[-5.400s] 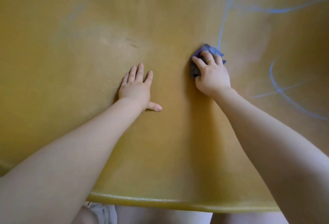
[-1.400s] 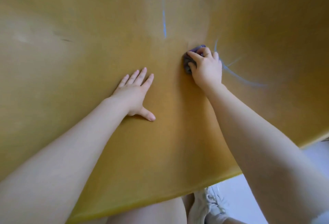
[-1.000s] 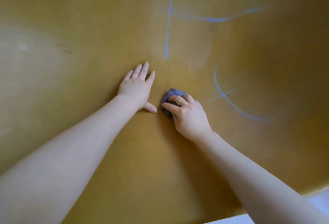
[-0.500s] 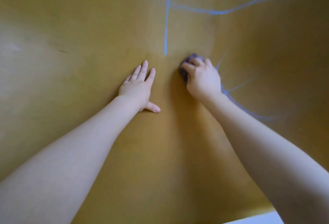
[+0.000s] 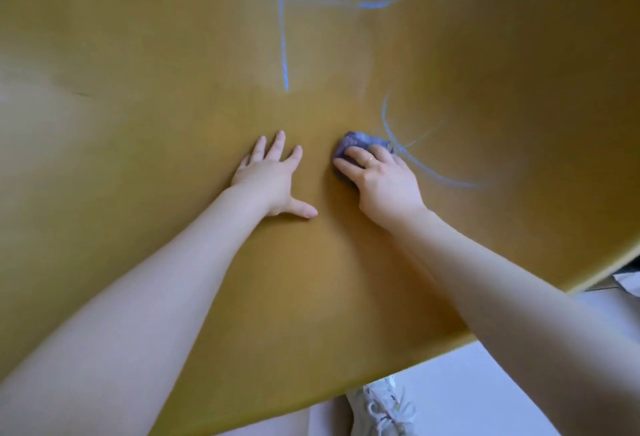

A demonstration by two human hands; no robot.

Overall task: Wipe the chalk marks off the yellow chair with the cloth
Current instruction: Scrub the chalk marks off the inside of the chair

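Chalk lines in blue cross the yellow chair (image 5: pixel 145 54) as I work at them with a bunched purple cloth (image 5: pixel 360 142). My right hand (image 5: pixel 384 181), a ring on one finger, has its fingers curled over the cloth, pressing it to the seat just beside the curved chalk mark (image 5: pixel 408 155) that sweeps off to the right. My left hand (image 5: pixel 270 179) lies flat with fingers spread, holding nothing, bracing on the chair close to the cloth.

Two more marks wait farther up: a straight vertical line (image 5: pixel 284 47) and a long faint arc (image 5: pixel 374 3) crossing its top. A pale haze around the lower end of the vertical line suggests, to my eye, that chalk smears rather than lifts; a loaded cloth could spread dust instead of clearing it. Leaning farther for the upper marks could, I judge, slide my bracing palm on the smooth surface.

No brand, label or writing is readable anywhere. A pale shoe (image 5: pixel 381 411) shows below the chair's edge.
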